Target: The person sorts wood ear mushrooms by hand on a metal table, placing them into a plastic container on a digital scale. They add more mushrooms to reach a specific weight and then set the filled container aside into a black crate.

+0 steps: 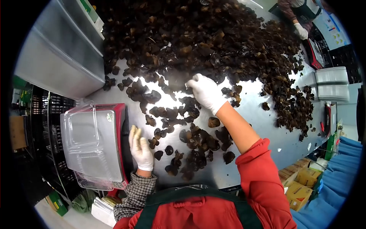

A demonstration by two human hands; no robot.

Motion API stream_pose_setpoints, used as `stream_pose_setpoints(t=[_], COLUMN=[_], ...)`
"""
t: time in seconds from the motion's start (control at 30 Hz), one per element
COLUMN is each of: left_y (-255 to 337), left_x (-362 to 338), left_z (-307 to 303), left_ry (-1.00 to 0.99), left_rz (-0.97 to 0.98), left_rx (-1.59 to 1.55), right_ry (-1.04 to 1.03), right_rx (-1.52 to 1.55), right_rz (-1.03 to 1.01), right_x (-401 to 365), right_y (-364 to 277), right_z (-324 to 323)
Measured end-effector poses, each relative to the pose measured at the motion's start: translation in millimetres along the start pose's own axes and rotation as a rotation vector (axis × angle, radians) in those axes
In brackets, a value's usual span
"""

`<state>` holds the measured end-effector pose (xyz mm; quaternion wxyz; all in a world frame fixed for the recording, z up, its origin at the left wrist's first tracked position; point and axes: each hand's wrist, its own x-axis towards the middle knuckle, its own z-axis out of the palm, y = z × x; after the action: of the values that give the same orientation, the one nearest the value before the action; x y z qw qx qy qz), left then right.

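Note:
Dark brown wood ear mushrooms [198,139] lie loose on the metal table [251,110], with a thick heap of them [190,34] at the back. My right hand [206,92], in a white glove, reaches to the front edge of the heap. Its fingers are curled together; what they hold, if anything, is hidden. Palm turned inward, my left hand [141,150], also gloved, hovers beside the scale with its fingers stretched and nothing in them. On the red-edged scale [119,145] rests an open clear plastic clamshell box [82,133].
Large translucent containers [65,57] stand at the left. Black crates [55,129] are beside the table. Stacked clear trays [332,84] sit at the far right edge. A co-worker's gloved hand [301,31] is at the top right, near another red scale [315,53]. Cardboard boxes [299,194] lie below.

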<state>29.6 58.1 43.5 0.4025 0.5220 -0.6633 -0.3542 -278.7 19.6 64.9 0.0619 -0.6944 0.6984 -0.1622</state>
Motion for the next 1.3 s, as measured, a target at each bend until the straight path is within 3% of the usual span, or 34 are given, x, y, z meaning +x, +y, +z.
stream_pose_setpoints(t=[0.03,0.07,0.13,0.17,0.23,0.27,0.3,0.37,0.4,0.47,0.5,0.53,0.6,0.67,0.73,0.77,0.87,0.93,1.03,1.07,1.17,1.3], left_y=[-6,-8,-4,-5,-11,-11,-11,-10,-10,-11,-9,-7,-7,-12,-13,-13,-12,-9,-15,-14,-16,-16], left_x=[-3,-2,-2,-2,-2,-2,-3,-2,-2,-1,0,0,0,1,1,1,1,0,1,1,2,2], left_z=[0,0,1,1,2,2,2,2,2,3,3,2,3,5,4,4,6,9,9,9,10,11], left_ry=[-0.036,-0.044,-0.019,-0.025,-0.039,-0.04,-0.041,-0.038,-0.032,-0.024,-0.031,-0.036,-0.032,-0.023,-0.042,-0.049,-0.06,-0.057,-0.062,-0.061,-0.062,-0.058], left_rz=[0.037,0.059,0.023,0.04,0.077,0.096,0.098,0.092,0.082,0.07,0.069,0.068,0.066,0.068,0.083,0.101,0.119,0.108,0.156,0.162,0.172,0.189], left_rx=[-0.019,0.004,-0.071,-0.038,0.025,0.027,0.032,0.023,0.01,0.0,0.015,0.03,0.04,0.027,0.035,0.053,0.085,0.054,0.13,0.151,0.163,0.171], right_ry=[0.175,0.242,0.321,0.235,0.248,0.359,0.237,0.23,0.264,0.112,-0.045,-0.204,-0.103,0.041,-0.003,0.174,0.214,0.149,-0.089,-0.138,0.058,0.13], right_rx=[0.327,0.459,0.605,0.783,1.063,1.122,0.785,0.705,0.831,0.786,0.749,0.721,0.138,0.241,0.314,0.308,0.177,-0.029,-0.135,-0.004,0.422,0.985], right_rz=[0.063,0.166,0.265,0.44,0.573,0.547,0.683,0.729,0.839,0.945,1.063,1.338,0.89,0.794,0.648,0.319,-0.046,-0.102,0.04,0.124,0.289,0.627], right_x=[-7,-14,-35,-50,-89,-112,-138,-215,-251,-335,-366,-408,-411,-349,-258,-215,-99,-45,-11,-9,-28,-105], right_y=[5,-3,-1,6,13,11,10,13,-1,-9,-17,-12,-22,-23,-34,-33,-31,-18,-13,-12,-7,-8], right_z=[7,-8,-24,-30,-52,-67,-96,-126,-143,-166,-176,-171,-166,-157,-135,-106,-37,0,2,-2,-21,-84])
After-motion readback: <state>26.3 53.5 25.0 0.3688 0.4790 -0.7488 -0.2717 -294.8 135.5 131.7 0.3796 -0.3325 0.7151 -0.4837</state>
